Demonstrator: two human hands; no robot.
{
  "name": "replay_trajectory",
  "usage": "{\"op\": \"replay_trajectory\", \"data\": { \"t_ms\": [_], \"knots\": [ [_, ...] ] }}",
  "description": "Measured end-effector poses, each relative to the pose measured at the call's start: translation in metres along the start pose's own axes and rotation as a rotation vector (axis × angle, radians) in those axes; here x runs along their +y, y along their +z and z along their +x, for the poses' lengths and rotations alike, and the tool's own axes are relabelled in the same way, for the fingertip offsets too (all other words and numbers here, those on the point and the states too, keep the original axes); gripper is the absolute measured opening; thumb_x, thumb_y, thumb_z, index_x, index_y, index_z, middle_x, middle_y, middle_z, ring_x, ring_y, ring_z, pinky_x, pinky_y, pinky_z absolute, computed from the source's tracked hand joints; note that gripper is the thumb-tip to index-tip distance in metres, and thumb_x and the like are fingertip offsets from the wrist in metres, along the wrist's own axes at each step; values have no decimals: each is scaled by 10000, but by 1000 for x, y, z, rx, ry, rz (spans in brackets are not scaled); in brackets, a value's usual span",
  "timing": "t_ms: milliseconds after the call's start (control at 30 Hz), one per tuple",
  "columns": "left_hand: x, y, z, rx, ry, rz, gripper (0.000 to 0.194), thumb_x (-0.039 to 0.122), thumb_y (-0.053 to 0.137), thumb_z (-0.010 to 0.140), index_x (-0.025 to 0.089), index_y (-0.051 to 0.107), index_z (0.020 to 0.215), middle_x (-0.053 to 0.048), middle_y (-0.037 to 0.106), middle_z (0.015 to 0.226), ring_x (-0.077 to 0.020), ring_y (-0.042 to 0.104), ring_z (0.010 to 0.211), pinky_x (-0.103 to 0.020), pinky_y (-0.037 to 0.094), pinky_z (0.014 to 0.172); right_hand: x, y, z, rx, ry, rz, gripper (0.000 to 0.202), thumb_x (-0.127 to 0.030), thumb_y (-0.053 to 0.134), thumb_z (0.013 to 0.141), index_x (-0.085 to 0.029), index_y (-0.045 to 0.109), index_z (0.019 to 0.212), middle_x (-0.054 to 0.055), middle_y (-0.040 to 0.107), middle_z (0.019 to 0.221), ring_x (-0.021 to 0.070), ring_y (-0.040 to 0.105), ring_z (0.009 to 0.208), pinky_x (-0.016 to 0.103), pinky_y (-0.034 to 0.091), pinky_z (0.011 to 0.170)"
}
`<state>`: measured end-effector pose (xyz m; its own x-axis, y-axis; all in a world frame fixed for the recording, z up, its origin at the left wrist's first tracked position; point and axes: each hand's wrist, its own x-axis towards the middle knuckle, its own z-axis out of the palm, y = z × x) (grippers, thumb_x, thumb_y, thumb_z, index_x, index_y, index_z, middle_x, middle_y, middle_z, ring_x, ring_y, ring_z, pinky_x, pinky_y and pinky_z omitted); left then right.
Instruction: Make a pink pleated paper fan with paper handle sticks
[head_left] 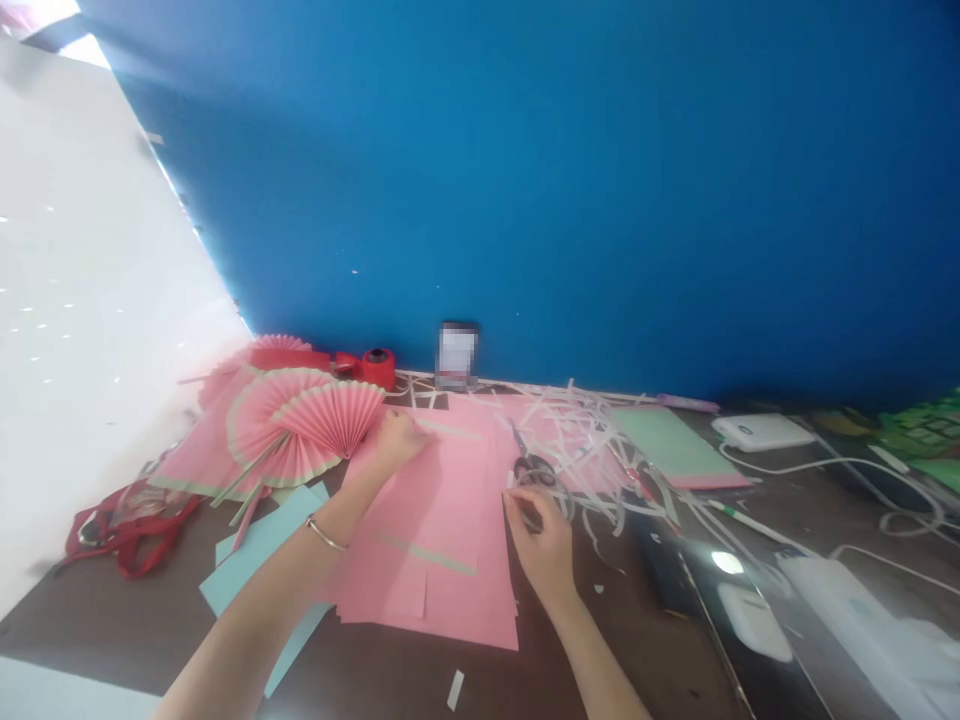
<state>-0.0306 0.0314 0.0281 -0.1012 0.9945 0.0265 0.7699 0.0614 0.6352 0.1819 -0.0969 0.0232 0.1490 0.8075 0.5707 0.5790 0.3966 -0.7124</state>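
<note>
Pink paper sheets (pixel 442 500) lie stacked in front of me, with pale green strips across the top sheet near its upper and lower ends. My left hand (pixel 401 440) rests on the upper left of the stack with its fingers curled in; whatever they grip is hidden. Just off the stack's right edge is my right hand (pixel 544 545), thumb and fingertips brought together in a pinch. Anything between those fingertips is too small to make out. Dark-handled scissors (pixel 534 470) lie right behind this hand, partly covered by it.
Folded pink paper fans (pixel 330 420), a red tape dispenser (pixel 379 368) and blue sheets (pixel 251 560) are on the left. White paper strips (pixel 577 440) tangle behind the scissors. To the right are a green sheet (pixel 667 440), a white power bank (pixel 761 432) and cables.
</note>
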Motion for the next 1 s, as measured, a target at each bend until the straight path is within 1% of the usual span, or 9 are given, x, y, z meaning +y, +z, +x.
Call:
{"op": "replay_trajectory", "data": {
  "t_ms": [100, 233, 367, 533, 667, 733, 800, 867, 1000],
  "knots": [
    [-6, 7, 6, -5, 35, -163, 183, 309, 614, 689, 130, 611, 727, -118, 646, 818, -276, 589, 863, -372, 429, 772, 2, 0, -2, -11, 17, 26, 92, -273, 550, 797, -199, 599, 772, 50, 643, 758, 191, 618, 730, 317, 519, 641],
    [-11, 1, -2, -25, 186, -349, 194, 268, 487, 789, 133, 614, 845, -76, 667, 877, -176, 614, 828, -274, 458, 760, 7, -3, 3, -44, 142, 110, 131, -318, 586, 771, -190, 617, 772, 53, 659, 761, 200, 626, 739, 334, 522, 664],
    [-17, -4, -15, -53, 279, -466, 228, 308, 496, 786, 140, 642, 835, -57, 681, 890, -178, 618, 846, -265, 468, 770, 8, -11, 23, -124, 324, 271, 186, -363, 633, 725, -179, 639, 755, 64, 677, 780, 213, 639, 737, 345, 520, 664],
    [-31, 3, -23, 13, 218, -591, 238, 322, 517, 771, 143, 660, 834, -64, 688, 869, -190, 619, 832, -280, 475, 760, 3, -19, 60, -412, 502, 294, 196, -352, 651, 704, -159, 673, 730, 42, 671, 715, 177, 623, 669, 321, 504, 663],
    [-35, 7, -22, 24, 209, -619, 246, 331, 522, 770, 135, 658, 830, -70, 686, 870, -192, 620, 822, -281, 475, 747, 7, -12, 85, -577, 672, 320, 203, -321, 674, 685, -144, 694, 781, 67, 690, 774, 163, 622, 642, 271, 500, 550],
    [-34, 7, -23, 14, 216, -622, 248, 334, 519, 775, 132, 656, 822, -70, 687, 859, -190, 622, 810, -276, 476, 728, 11, -4, 93, -636, 755, 369, 206, -287, 699, 665, -138, 695, 808, 85, 697, 848, 175, 644, 723, 259, 522, 588],
    [-32, 6, -24, 4, 222, -618, 246, 335, 519, 778, 134, 657, 814, -68, 688, 857, -189, 624, 800, -272, 476, 709, 15, 3, 97, -670, 833, 418, 199, -244, 723, 643, -127, 693, 801, 98, 697, 896, 189, 651, 828, 255, 536, 695],
    [-31, 6, -26, 3, 220, -617, 241, 334, 519, 780, 139, 658, 811, -66, 688, 862, -188, 625, 793, -270, 477, 698, 17, 7, 99, -692, 914, 438, 192, -222, 738, 629, -121, 685, 783, 105, 700, 899, 205, 655, 861, 277, 538, 759],
    [-29, 6, -27, -3, 224, -621, 226, 323, 519, 781, 146, 657, 808, -62, 687, 859, -182, 624, 789, -263, 477, 692, 20, 9, 100, -693, 1000, 467, 170, -196, 728, 643, -125, 667, 785, 104, 710, 858, 218, 675, 800, 322, 559, 746]
  ]
}}
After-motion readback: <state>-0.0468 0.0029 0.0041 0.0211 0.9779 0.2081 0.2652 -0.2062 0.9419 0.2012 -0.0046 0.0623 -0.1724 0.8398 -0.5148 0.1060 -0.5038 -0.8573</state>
